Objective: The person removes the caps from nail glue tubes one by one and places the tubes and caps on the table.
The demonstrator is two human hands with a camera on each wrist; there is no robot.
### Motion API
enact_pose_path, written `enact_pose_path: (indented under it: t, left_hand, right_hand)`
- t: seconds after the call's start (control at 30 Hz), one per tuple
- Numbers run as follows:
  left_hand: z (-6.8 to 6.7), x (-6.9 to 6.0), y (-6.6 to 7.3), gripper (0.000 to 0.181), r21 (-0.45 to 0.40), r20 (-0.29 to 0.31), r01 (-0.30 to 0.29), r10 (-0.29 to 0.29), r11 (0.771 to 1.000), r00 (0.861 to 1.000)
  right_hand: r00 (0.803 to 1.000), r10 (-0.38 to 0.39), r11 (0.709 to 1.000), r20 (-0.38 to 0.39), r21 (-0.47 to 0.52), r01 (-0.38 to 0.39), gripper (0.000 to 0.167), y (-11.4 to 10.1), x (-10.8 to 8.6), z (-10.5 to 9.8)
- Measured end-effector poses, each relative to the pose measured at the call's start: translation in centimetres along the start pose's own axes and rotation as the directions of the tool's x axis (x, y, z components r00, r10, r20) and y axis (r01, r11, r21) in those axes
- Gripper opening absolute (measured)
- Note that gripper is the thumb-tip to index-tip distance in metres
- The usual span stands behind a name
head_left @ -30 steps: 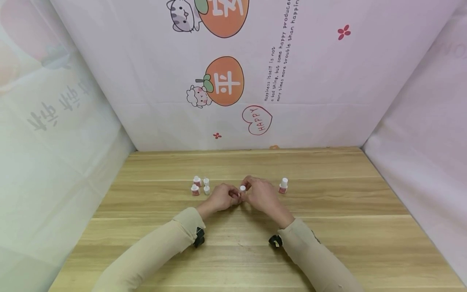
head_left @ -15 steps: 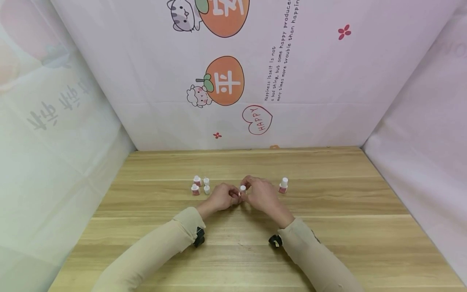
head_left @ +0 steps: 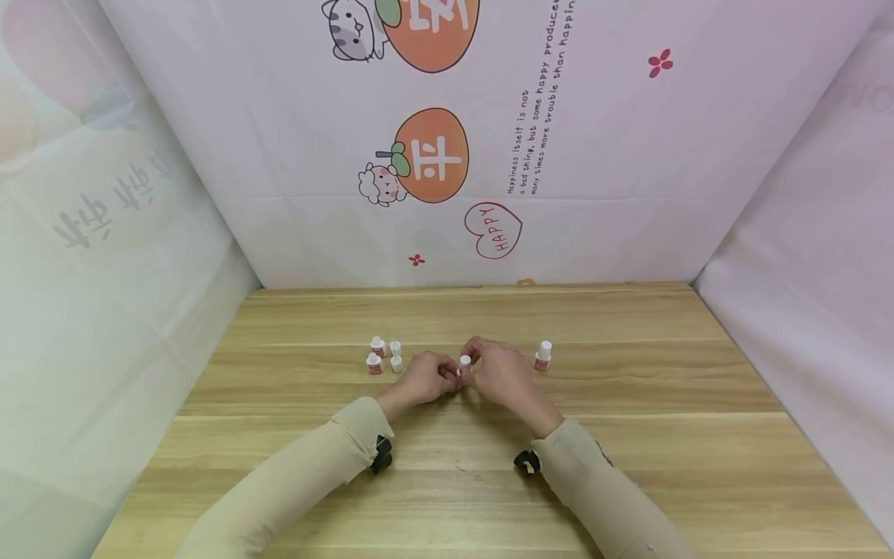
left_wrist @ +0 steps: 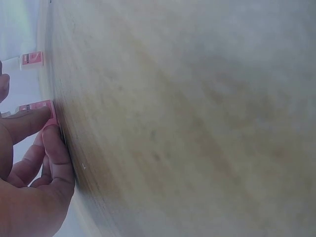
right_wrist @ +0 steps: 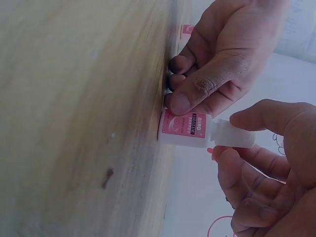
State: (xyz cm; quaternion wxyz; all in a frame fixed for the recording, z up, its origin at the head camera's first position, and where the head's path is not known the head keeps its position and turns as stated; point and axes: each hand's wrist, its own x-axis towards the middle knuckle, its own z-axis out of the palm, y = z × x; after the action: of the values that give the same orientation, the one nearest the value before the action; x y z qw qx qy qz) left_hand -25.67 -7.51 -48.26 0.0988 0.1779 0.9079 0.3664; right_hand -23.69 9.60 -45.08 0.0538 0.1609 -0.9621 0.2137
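A small white bottle with a pink label [right_wrist: 185, 129] stands upright on the wooden table, between the two hands. My left hand [head_left: 427, 377] pinches the bottle's lower body with thumb and fingers, close to the tabletop. My right hand [head_left: 501, 376] holds the white cap [right_wrist: 234, 135] at the top between thumb and fingers. The cap sits at the bottle's neck; whether it is loose there I cannot tell. In the left wrist view, the left fingers cover part of the pink label [left_wrist: 35, 105].
Left of the hands stand two small bottles [head_left: 375, 364] without caps, beside two white caps [head_left: 396, 363]. A capped bottle [head_left: 542, 355] stands to the right on the wooden table [head_left: 461, 497]. White printed cloth [head_left: 594, 155] encloses the back and sides.
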Motion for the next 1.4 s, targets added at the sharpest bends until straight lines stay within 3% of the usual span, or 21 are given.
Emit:
enact_pose_path:
  t: [0.6,0.93,1.4]
  left_hand:
    - [0.04,0.10,-0.25,0.013,-0.004,0.004,0.001,-0.001,1.000,1.000]
    - [0.02,0.02,-0.28,0.010,-0.004,0.009,0.005,-0.005,1.000,1.000]
    - [-0.04,-0.39,-0.37,0.009,-0.032,-0.006,0.017,-0.017,0.999,1.000]
  right_hand:
    - [1.000,-0.014,1.000,-0.020,0.005,0.014,0.020,0.02,-0.03,-0.16]
    - [0.999,-0.003,0.998,-0.039,0.059,0.006,0.023,0.15,-0.09,-0.39]
    - [0.998,0.003,0.991,-0.065,0.132,0.006,0.015,0.22,-0.03,-0.58]
